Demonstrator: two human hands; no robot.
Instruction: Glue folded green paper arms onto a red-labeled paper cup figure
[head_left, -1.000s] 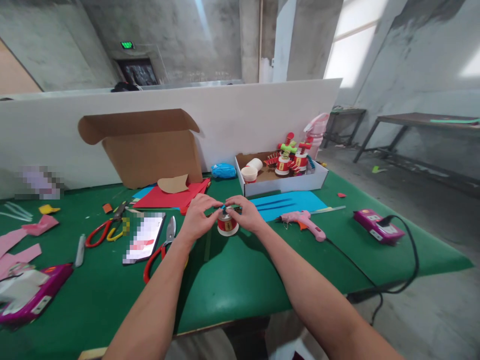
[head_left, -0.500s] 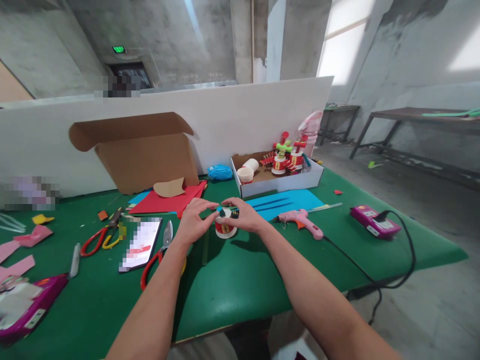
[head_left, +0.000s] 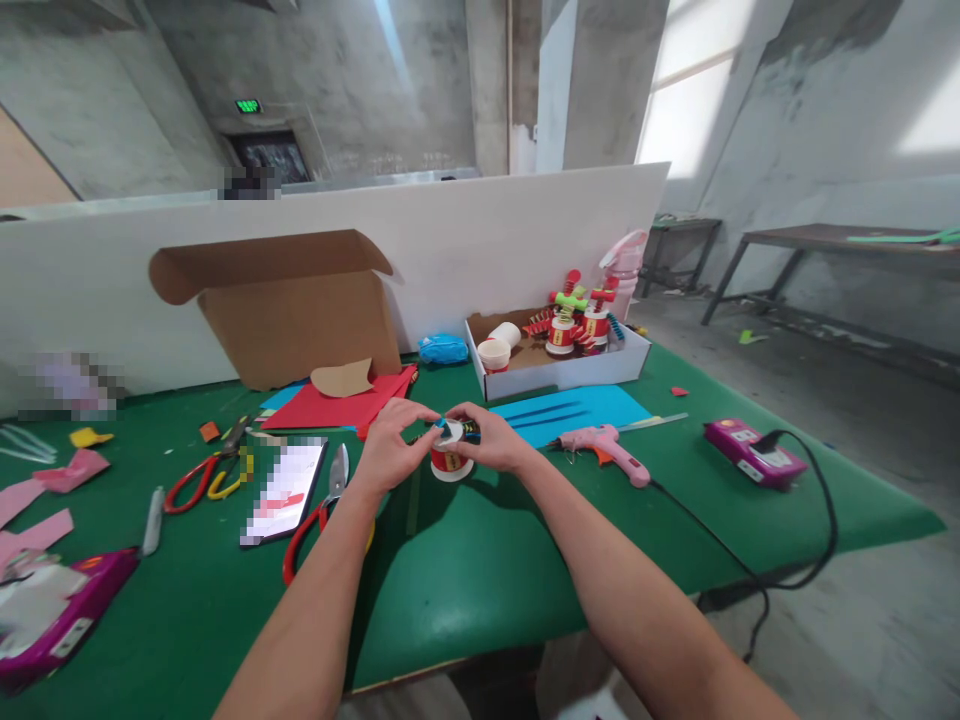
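A red and white paper cup [head_left: 451,466] stands on the green table top between my hands, its white end up. My left hand [head_left: 397,445] pinches a small blue paper strip [head_left: 444,428] at the top of the cup with thumb and forefinger. From the other side my right hand [head_left: 491,440] closes its fingertips on the same strip, though its grip is partly hidden. A dark folded paper piece [head_left: 471,430] sticks out from the cup beside my right fingers.
Right of my hands lie blue paper [head_left: 600,410] and a pink glue gun [head_left: 606,448] with a cable. Scissors [head_left: 337,480], a phone [head_left: 285,490] and red-handled pliers [head_left: 214,470] lie left. Behind, a white tray [head_left: 570,376] holds cups and figures, beside red paper [head_left: 330,408].
My fingers have shifted slightly around the blue strip, which now looks more upright. The cup stays in place; the whole view has moved a little.
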